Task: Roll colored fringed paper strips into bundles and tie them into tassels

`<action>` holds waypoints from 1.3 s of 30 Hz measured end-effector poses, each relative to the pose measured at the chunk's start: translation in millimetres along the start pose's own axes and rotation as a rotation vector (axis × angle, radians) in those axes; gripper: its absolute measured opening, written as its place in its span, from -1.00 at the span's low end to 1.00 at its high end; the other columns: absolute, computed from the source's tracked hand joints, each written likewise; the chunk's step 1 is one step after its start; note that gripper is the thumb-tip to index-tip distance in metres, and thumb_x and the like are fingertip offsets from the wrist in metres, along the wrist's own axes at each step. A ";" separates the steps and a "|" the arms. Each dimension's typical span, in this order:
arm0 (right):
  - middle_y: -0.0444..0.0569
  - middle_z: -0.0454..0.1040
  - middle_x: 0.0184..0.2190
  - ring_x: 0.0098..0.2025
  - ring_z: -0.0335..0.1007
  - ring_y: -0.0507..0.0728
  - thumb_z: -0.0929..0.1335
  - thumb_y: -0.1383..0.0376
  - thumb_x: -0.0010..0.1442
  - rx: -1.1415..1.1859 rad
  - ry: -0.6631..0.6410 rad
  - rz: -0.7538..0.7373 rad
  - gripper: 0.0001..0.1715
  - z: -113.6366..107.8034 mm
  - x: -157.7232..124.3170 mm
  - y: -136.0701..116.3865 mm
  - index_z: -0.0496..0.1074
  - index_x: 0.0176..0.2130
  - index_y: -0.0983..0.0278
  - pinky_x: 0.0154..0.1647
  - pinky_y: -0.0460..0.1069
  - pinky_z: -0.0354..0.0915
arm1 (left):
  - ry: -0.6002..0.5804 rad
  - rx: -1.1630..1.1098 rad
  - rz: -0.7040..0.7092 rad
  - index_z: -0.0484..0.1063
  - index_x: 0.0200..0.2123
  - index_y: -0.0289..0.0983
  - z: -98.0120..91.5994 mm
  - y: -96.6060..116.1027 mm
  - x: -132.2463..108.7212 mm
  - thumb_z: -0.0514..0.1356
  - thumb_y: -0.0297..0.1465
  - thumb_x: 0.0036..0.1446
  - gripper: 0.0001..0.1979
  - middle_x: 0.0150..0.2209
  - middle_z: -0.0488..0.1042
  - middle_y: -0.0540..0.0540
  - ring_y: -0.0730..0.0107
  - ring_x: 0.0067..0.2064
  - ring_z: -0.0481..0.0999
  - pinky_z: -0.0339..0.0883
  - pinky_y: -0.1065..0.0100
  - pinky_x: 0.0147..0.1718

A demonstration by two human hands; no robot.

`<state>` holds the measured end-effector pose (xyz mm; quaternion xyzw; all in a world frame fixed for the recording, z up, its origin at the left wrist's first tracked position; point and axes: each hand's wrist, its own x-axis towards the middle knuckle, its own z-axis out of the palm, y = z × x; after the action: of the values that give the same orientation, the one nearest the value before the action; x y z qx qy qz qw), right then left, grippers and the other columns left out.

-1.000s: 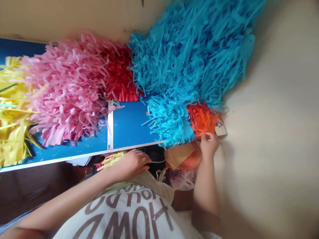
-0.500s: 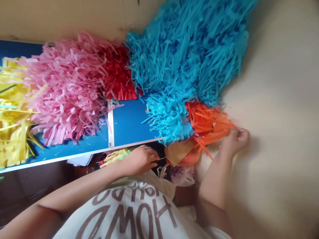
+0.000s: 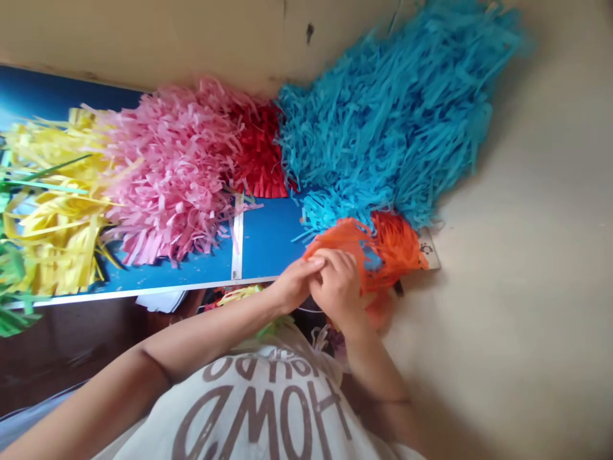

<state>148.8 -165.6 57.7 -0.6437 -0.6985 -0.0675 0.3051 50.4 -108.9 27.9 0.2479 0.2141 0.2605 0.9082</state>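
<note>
A piece of orange fringed paper (image 3: 339, 237) is lifted in front of the blue table's near edge. My right hand (image 3: 338, 284) is closed on it, fingers curled. Against its left side, my left hand (image 3: 294, 284) pinches the edge of the same orange paper, and the fingertips of both hands meet. More orange fringe (image 3: 395, 246) lies at the table's right end, just beyond my right hand. Light blue fringe (image 3: 335, 207) sits behind the lifted paper.
A large heap of blue fringe (image 3: 393, 115) rests against the wall. Further left on the blue table (image 3: 268, 230) lie red (image 3: 261, 153), pink (image 3: 172, 172), yellow (image 3: 62, 223) and green fringe (image 3: 14, 281). White sheets (image 3: 160, 300) are below the table edge.
My right hand has moved left from the wall side, bringing orange paper across the light blue fringe. My left hand has risen to meet it and now grips the paper. The view has shifted left.
</note>
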 end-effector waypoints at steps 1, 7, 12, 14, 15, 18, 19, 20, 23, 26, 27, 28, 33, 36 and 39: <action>0.04 0.55 -0.16 -0.09 0.44 0.20 0.31 0.35 0.25 0.071 -0.032 -0.009 -0.84 2.3 -2.7 -4.3 0.45 -0.17 0.19 -0.01 0.15 0.27 | 0.079 -0.084 -0.031 0.47 -0.29 -0.36 -6.0 9.8 0.3 0.38 -0.19 0.02 -0.65 -0.37 0.53 -0.05 0.42 -0.32 0.53 0.43 0.44 -0.26; -0.04 0.54 -0.36 -0.27 0.47 0.13 0.31 0.21 0.30 0.787 -0.111 0.239 -0.80 25.2 -35.5 -30.2 0.52 -0.29 0.18 -0.22 0.04 0.37 | 0.281 -0.359 0.037 0.44 -0.06 -0.32 -46.0 78.6 -26.5 0.12 -0.36 0.28 -0.77 -0.15 0.60 -0.13 0.30 -0.11 0.61 0.47 0.25 -0.04; -0.04 0.57 -0.26 -0.30 0.49 0.15 0.42 -0.23 0.03 1.429 -0.579 0.478 -0.35 78.4 -34.4 -62.1 0.53 -0.10 0.17 -0.29 0.02 0.42 | 0.200 -0.373 0.024 0.38 0.04 -0.40 -55.2 81.3 -61.9 0.13 -0.35 0.25 -0.66 -0.08 0.58 -0.26 0.13 0.04 0.57 0.40 0.10 0.11; -0.03 0.57 -0.12 -0.05 0.49 0.22 0.43 -0.28 -0.06 1.619 -0.361 0.619 -0.24 95.4 -22.4 -77.4 0.49 -0.01 0.10 0.00 0.11 0.41 | 0.247 -0.345 0.154 0.37 0.06 -0.38 -56.9 76.6 -67.5 0.17 -0.42 0.17 -0.62 -0.10 0.59 -0.23 0.15 0.00 0.59 0.42 0.11 0.10; -0.05 0.55 -0.05 0.06 0.44 0.22 0.41 -0.29 -0.04 1.705 -0.249 0.702 -0.23 101.0 -14.6 -84.1 0.47 0.02 0.06 0.12 0.15 0.35 | 0.281 -0.317 0.241 0.35 0.08 -0.34 -57.7 75.4 -69.3 0.20 -0.46 0.13 -0.58 -0.11 0.60 -0.19 0.18 -0.02 0.60 0.43 0.13 0.09; -0.13 0.51 0.05 0.15 0.38 0.17 0.41 -0.17 0.07 1.837 -0.066 0.898 -0.39 107.2 11.4 -95.3 0.45 0.04 -0.01 0.25 0.18 0.26 | 0.381 -0.207 0.474 0.32 0.15 -0.22 -58.6 76.4 -74.5 0.26 -0.52 0.02 -0.43 -0.09 0.59 -0.09 0.25 -0.06 0.61 0.46 0.20 0.05; -0.14 0.50 0.06 0.14 0.40 0.15 0.42 -0.07 0.09 1.822 -0.044 0.937 -0.47 106.9 19.2 -95.5 0.45 0.04 -0.01 0.24 0.18 0.27 | 0.396 -0.167 0.517 0.31 0.16 -0.19 -58.9 77.8 -76.6 0.28 -0.51 0.00 -0.39 -0.07 0.59 -0.07 0.25 -0.04 0.60 0.46 0.20 0.04; -0.15 0.51 0.05 0.12 0.42 0.14 0.44 0.02 0.10 1.783 -0.014 0.957 -0.50 106.0 25.8 -93.7 0.45 0.03 0.00 0.22 0.18 0.29 | 0.401 -0.127 0.557 0.30 0.17 -0.17 -60.0 79.8 -78.9 0.29 -0.50 -0.02 -0.36 -0.04 0.57 -0.07 0.24 -0.01 0.59 0.46 0.20 0.05; -0.12 0.56 -0.04 0.04 0.48 0.15 0.47 0.17 0.06 1.570 0.073 0.957 -0.57 104.7 35.7 -78.0 0.48 -0.04 0.08 0.14 0.16 0.36 | 0.436 0.006 0.700 0.27 0.20 -0.13 -72.7 91.3 -88.5 0.31 -0.42 -0.04 -0.32 0.04 0.52 -0.09 0.20 0.11 0.51 0.41 0.18 0.09; -0.05 0.59 -0.19 -0.09 0.53 0.19 0.50 0.14 0.00 1.240 0.095 0.909 -0.65 109.6 30.7 -52.0 0.52 -0.21 0.23 0.03 0.16 0.42 | 0.667 0.224 0.825 0.34 0.13 -0.16 -103.1 112.5 -106.8 0.27 -0.23 0.03 -0.44 0.01 0.52 -0.13 0.20 0.12 0.49 0.39 0.20 0.09; -0.02 0.60 -0.24 -0.15 0.54 0.20 0.51 0.11 -0.02 1.113 0.078 0.897 -0.64 112.5 27.1 -43.0 0.52 -0.26 0.27 -0.01 0.16 0.43 | 0.783 0.340 0.831 0.37 0.09 -0.18 -114.9 120.0 -115.3 0.23 -0.17 0.09 -0.50 0.00 0.53 -0.14 0.22 0.11 0.50 0.39 0.21 0.09; 0.01 0.60 -0.29 -0.20 0.54 0.22 0.51 0.08 -0.03 0.995 0.060 0.889 -0.62 115.7 23.2 -34.8 0.52 -0.30 0.30 -0.06 0.15 0.44 | 0.897 0.467 0.825 0.39 0.06 -0.20 -125.8 126.1 -124.5 0.17 -0.14 0.16 -0.55 -0.01 0.52 -0.16 0.24 0.11 0.49 0.38 0.21 0.09; 0.10 0.60 -0.29 -0.25 0.55 0.26 0.48 -0.01 -0.02 0.714 0.021 0.882 -0.53 130.4 9.1 -18.2 0.52 -0.30 0.33 -0.16 0.12 0.44 | 0.997 0.955 0.766 0.38 0.08 -0.26 -138.1 108.6 -149.5 -0.10 -0.12 0.37 -0.54 0.13 0.45 -0.17 0.10 0.30 0.28 0.19 0.01 0.22; 0.16 0.59 -0.19 -0.15 0.54 0.27 0.45 0.01 0.02 0.699 0.011 0.819 -0.51 136.9 7.2 -26.5 0.51 -0.20 0.34 -0.09 0.15 0.43 | 0.429 1.472 0.662 0.32 0.18 -0.33 -120.3 69.1 -120.9 0.11 -0.20 0.27 -0.51 0.29 0.27 -0.30 -0.07 0.39 0.08 -0.01 -0.11 0.32; 0.18 0.55 -0.06 -0.03 0.51 0.28 0.44 0.04 0.04 0.711 0.027 0.760 -0.46 136.3 6.8 -27.3 0.47 -0.08 0.32 0.03 0.19 0.39 | 0.062 1.627 0.577 0.17 0.30 -0.39 -116.1 42.9 -73.4 0.08 -0.42 0.23 -0.43 0.36 0.11 -0.40 0.01 0.43 0.01 -0.09 -0.06 0.37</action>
<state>76.9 -97.8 -40.3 -0.7075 -0.3912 0.2813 0.5170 -82.2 -80.2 -20.2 0.8586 0.2875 0.2535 0.3405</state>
